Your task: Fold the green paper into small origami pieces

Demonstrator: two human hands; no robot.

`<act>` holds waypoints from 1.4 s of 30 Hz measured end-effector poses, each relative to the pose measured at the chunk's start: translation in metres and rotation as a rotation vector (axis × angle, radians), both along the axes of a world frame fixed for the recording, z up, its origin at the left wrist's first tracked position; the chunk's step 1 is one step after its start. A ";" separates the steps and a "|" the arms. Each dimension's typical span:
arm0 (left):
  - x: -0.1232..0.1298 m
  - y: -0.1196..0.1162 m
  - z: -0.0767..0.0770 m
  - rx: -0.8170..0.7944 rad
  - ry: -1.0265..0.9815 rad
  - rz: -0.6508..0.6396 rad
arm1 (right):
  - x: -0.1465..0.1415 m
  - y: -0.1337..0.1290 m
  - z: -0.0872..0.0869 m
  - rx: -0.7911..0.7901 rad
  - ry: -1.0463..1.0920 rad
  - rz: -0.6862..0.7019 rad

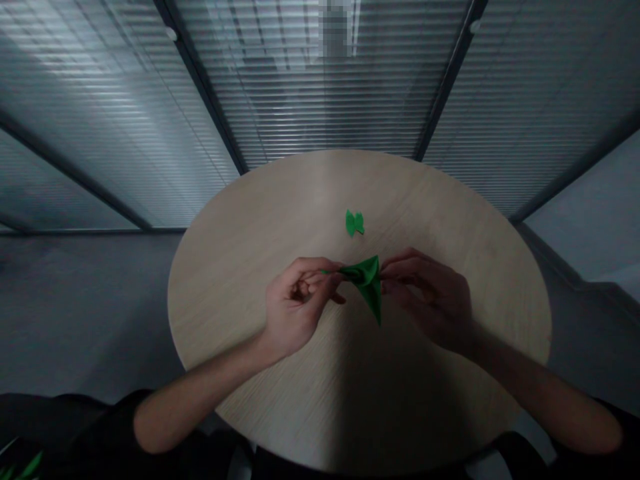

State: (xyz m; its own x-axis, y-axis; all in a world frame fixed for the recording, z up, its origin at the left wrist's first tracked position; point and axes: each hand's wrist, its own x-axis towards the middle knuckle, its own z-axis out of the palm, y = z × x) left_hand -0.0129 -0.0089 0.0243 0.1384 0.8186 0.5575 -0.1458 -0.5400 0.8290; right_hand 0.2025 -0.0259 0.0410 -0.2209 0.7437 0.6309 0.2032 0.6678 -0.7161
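Both hands are at work on a folded green paper point(370, 281) over the middle of the round table point(250, 233), between its left and right edges, with the paper's long point turned towards the near edge. It looks like a shaping or creasing step: the folds stand partly loose, with a hollow showing on top.

The left hand point(294, 310) pinches the paper's narrow left end between thumb and forefinger, its other fingers loosely curled underneath. The right hand point(435, 300) has its fingers drawn together at the paper's right side and seems to grip it there; the thumb's exact contact is too dim to tell. Whether the paper touches the surface is unclear.

A small green piece point(351, 223) lies just beyond, nearer the far edge, apart from the 2 hands. Judging by the grip, the next move calls for 1 steady end and light, even finger pressure along the folds.
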 end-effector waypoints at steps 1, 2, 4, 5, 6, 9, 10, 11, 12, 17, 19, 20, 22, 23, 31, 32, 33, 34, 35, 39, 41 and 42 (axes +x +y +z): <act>0.000 0.000 0.000 0.006 -0.005 -0.005 | 0.000 0.001 0.000 -0.002 -0.005 0.010; 0.000 0.000 -0.001 0.011 -0.011 -0.009 | -0.001 0.001 0.000 -0.002 -0.008 0.021; -0.001 0.000 -0.002 0.019 -0.013 -0.011 | 0.000 0.002 0.000 -0.001 -0.013 0.032; -0.001 0.000 -0.002 0.021 -0.007 -0.007 | 0.000 0.001 0.000 -0.001 -0.016 0.038; -0.001 0.001 -0.002 0.020 0.001 -0.003 | 0.000 0.001 0.000 -0.001 -0.020 0.043; -0.001 0.001 -0.002 0.016 0.011 0.005 | 0.001 -0.001 0.000 0.024 -0.043 0.046; -0.001 0.002 -0.002 0.012 0.010 0.006 | 0.001 -0.002 0.000 0.044 -0.052 0.032; -0.001 0.001 -0.002 0.010 0.007 0.006 | 0.001 -0.002 0.000 0.068 -0.060 0.015; 0.000 0.001 -0.002 0.009 0.004 0.005 | 0.001 -0.003 -0.001 0.092 -0.065 -0.003; 0.001 0.000 -0.001 0.015 0.034 0.000 | 0.001 -0.001 -0.002 0.196 -0.095 -0.029; 0.001 0.000 -0.001 0.013 0.049 0.000 | 0.002 0.000 -0.002 0.200 -0.105 -0.036; 0.001 0.000 -0.001 0.013 0.053 -0.003 | 0.002 0.000 -0.002 0.193 -0.108 -0.031; 0.001 0.000 -0.001 0.017 0.059 -0.010 | 0.002 0.000 -0.001 0.179 -0.112 -0.006; 0.001 0.000 -0.001 0.021 0.060 -0.015 | 0.002 0.000 0.000 0.174 -0.115 0.006; 0.002 0.000 0.000 0.044 0.036 -0.035 | 0.003 0.001 0.000 0.158 -0.123 -0.044; 0.002 0.000 0.000 0.043 0.032 -0.028 | 0.003 0.001 -0.001 0.159 -0.121 -0.053; 0.001 0.000 0.000 0.040 0.029 -0.019 | 0.003 0.002 -0.002 0.161 -0.125 -0.061; 0.001 0.001 0.000 0.038 0.025 -0.011 | 0.003 0.003 -0.003 0.163 -0.134 -0.067; 0.000 0.001 0.000 0.035 0.022 -0.004 | 0.004 0.003 -0.004 0.167 -0.144 -0.068; -0.002 0.001 -0.002 0.031 0.020 0.007 | 0.004 0.005 -0.006 0.174 -0.161 -0.040; -0.002 0.001 -0.003 0.041 0.021 0.003 | 0.004 0.005 -0.006 0.177 -0.167 -0.025; -0.002 0.002 -0.003 0.048 0.017 0.002 | 0.004 0.005 -0.005 0.183 -0.168 -0.017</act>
